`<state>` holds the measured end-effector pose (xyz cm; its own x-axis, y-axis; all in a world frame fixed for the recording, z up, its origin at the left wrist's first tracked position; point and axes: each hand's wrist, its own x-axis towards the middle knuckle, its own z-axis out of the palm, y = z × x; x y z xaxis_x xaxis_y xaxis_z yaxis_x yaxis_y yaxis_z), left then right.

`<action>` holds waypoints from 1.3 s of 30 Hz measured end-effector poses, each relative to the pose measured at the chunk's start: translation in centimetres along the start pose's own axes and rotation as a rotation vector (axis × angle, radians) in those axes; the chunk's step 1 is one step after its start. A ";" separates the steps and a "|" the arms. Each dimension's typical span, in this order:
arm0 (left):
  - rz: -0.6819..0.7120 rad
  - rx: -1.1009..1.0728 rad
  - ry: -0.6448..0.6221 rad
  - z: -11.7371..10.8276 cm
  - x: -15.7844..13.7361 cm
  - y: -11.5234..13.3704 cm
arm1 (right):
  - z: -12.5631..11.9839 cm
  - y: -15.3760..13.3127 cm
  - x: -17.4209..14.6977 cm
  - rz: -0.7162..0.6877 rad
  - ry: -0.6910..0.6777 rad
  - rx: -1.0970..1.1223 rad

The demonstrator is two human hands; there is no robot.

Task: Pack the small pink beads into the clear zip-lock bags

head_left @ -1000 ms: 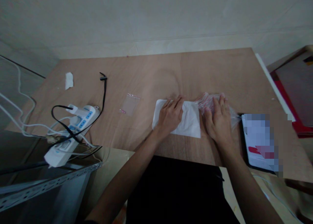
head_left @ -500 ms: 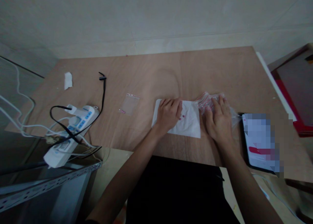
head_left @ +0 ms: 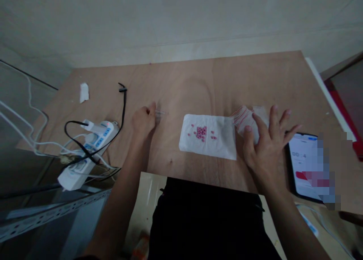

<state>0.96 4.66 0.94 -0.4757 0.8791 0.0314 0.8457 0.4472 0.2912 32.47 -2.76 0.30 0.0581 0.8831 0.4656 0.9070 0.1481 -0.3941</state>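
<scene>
A white tissue [head_left: 221, 144] lies flat on the wooden table [head_left: 198, 82], with a cluster of small pink beads [head_left: 201, 131] on it. My left hand [head_left: 143, 120] is out to the left of the tissue, its fingers curled and pinching a small clear zip bag [head_left: 160, 113] that peeks out past the fingertips. My right hand [head_left: 266, 140] is to the right of the tissue, fingers spread, its fingertips resting on a stack of clear zip bags with red strips [head_left: 244, 118].
A phone [head_left: 303, 161] with its screen lit lies at the right, close to my right hand. At the left sit a white power strip [head_left: 89, 150] with tangled cables, a black cable [head_left: 122, 101] and a white scrap [head_left: 84, 92]. A wall borders the table's far edge.
My left hand left the tissue and moved left to the small clear bag, uncovering the pink beads. My right hand lifted and spread its fingers over the bag stack.
</scene>
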 end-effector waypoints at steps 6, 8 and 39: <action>0.003 0.099 -0.115 0.8 1.3 1.0 | -0.5 -1.4 -0.2 -0.034 0.019 -0.009; 0.015 0.089 -0.122 0.7 1.2 0.8 | -0.9 -1.7 -0.3 -0.031 0.019 -0.010; 0.350 -1.211 -0.621 -3.7 -12.0 6.7 | -0.8 -8.0 0.2 -0.019 0.046 0.657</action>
<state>11.42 -3.51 6.01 0.1655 0.9846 -0.0565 0.0151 0.0547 0.9984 25.54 -4.18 4.19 0.0758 0.8599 0.5048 0.4655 0.4172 -0.7806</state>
